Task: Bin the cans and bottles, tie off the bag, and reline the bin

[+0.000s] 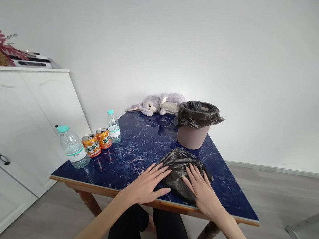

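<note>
A crumpled black plastic bag (181, 183) lies near the front edge of the blue marbled table (138, 140). My left hand (151, 182) is open, its fingers spread and the tips touching the bag's left side. Flat on the bag's right part rests my right hand (200, 188), also open with fingers apart. Just behind the bag stands a pinkish-brown trash bin (192, 136), lined with another black plastic bag (199, 117) folded over its rim. What is inside the bin cannot be made out.
Along the table's left side stand a large water bottle (74, 150), two orange cans (91, 145) and a smaller water bottle (113, 127). A grey plush bunny (160, 103) lies at the back by the wall. White cabinets (25, 117) flank the left.
</note>
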`<state>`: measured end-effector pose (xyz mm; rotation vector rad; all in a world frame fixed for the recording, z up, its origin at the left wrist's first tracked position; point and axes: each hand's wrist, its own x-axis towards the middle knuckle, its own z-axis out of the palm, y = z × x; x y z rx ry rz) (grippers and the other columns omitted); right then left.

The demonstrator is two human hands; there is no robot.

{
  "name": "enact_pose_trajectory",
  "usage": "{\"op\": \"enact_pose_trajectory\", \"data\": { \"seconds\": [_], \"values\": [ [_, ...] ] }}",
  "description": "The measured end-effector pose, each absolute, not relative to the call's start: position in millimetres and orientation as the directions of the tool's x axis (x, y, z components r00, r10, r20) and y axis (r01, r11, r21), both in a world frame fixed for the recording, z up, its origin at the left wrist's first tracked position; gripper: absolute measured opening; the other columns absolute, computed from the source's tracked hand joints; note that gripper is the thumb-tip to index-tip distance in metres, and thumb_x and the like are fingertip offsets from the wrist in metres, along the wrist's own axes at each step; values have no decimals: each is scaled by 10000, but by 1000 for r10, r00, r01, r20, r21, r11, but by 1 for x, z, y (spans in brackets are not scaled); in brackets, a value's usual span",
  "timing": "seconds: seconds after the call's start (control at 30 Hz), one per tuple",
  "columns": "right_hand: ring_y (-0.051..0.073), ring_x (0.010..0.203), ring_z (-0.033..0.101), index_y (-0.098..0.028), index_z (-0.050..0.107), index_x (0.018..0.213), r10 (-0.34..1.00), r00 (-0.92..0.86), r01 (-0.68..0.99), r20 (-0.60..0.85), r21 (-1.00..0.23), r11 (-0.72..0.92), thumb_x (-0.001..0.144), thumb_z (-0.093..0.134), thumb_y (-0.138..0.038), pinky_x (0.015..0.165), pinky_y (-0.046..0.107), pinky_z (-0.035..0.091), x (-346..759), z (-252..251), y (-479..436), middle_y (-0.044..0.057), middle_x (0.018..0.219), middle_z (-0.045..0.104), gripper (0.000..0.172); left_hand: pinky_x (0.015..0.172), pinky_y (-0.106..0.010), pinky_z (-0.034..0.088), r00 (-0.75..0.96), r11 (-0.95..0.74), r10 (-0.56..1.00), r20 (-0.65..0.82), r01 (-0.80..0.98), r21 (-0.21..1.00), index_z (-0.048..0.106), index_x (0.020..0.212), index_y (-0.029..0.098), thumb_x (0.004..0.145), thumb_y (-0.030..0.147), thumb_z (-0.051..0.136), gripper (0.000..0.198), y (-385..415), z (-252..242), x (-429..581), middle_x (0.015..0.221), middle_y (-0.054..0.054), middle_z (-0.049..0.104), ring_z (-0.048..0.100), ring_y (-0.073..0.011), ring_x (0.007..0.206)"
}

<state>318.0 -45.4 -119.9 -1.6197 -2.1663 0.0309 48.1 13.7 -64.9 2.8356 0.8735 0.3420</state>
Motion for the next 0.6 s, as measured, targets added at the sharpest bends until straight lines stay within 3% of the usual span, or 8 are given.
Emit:
{"op": "enact_pose_trajectory", "data": {
  "seconds": [0.1, 0.2, 0.23, 0.3, 0.4, 0.5, 0.6],
  "values": [
    [328, 1634, 230, -253, 350, 1684, 906, -151, 899, 396, -326, 293, 1118, 375, -430, 1291, 643, 278, 320, -107, -61, 106, 1732, 355, 593, 1319, -540, 305, 789, -810, 581, 201, 538, 232, 335, 1677, 280, 1045, 618, 534, 744, 12, -65, 37, 1695, -62, 438, 348, -299, 1601],
    [328, 1641, 199, -297, 170, 1732, 867, -331, 836, 373, -309, 453, 1029, 565, -601, 1305, 576, 303, 313, -87, -84, 55, 1764, 273, 861, 1326, -554, 286, 787, -832, 552, 274, 500, 239, 450, 1600, 268, 972, 560, 685, 731, 6, -63, 32, 1592, -86, 571, 459, -302, 1531],
    [331, 1632, 232, -311, 203, 1726, 850, -380, 816, 364, -300, 493, 1015, 603, -586, 1302, 565, 318, 311, -84, -91, 45, 1752, 304, 861, 1327, -555, 280, 790, -843, 536, 298, 481, 240, 506, 1548, 264, 946, 526, 727, 692, 4, -61, 31, 1522, -91, 628, 519, -300, 1476],
    [316, 1584, 366, -332, 394, 1664, 838, -422, 789, 345, -316, 527, 1044, 594, -478, 1295, 543, 346, 311, -83, -99, 28, 1689, 439, 667, 1313, -549, 302, 792, -863, 505, 344, 445, 240, 611, 1400, 261, 904, 472, 780, 565, -2, -57, 29, 1344, -91, 709, 621, -288, 1328],
    [283, 1421, 596, -319, 697, 1404, 870, -391, 743, 299, -456, 490, 1107, 471, -351, 1229, 477, 448, 315, -85, -101, 19, 1473, 683, 374, 1230, -515, 415, 779, -871, 489, 392, 414, 264, 661, 1225, 256, 853, 479, 822, 462, -8, -51, 26, 1237, -101, 708, 644, -293, 1235],
    [277, 1038, 774, -243, 785, 1109, 938, -258, 681, 232, -645, 347, 1122, 414, -450, 879, 329, 611, 321, -76, -96, 46, 1069, 820, 424, 1131, -456, 501, 771, -845, 519, 369, 396, 361, 637, 1250, 254, 895, 474, 778, 441, -9, -49, 27, 1294, -114, 704, 648, -292, 1245],
    [240, 759, 732, -201, 752, 927, 969, -91, 643, 231, -729, 234, 1098, 406, -565, 638, 266, 543, 324, -65, -84, 36, 807, 773, 530, 977, -404, 573, 703, -740, 646, 297, 481, 469, 688, 1121, 257, 1033, 441, 594, 225, -5, -50, 34, 1117, -74, 763, 723, -259, 1065]
  ]
}}
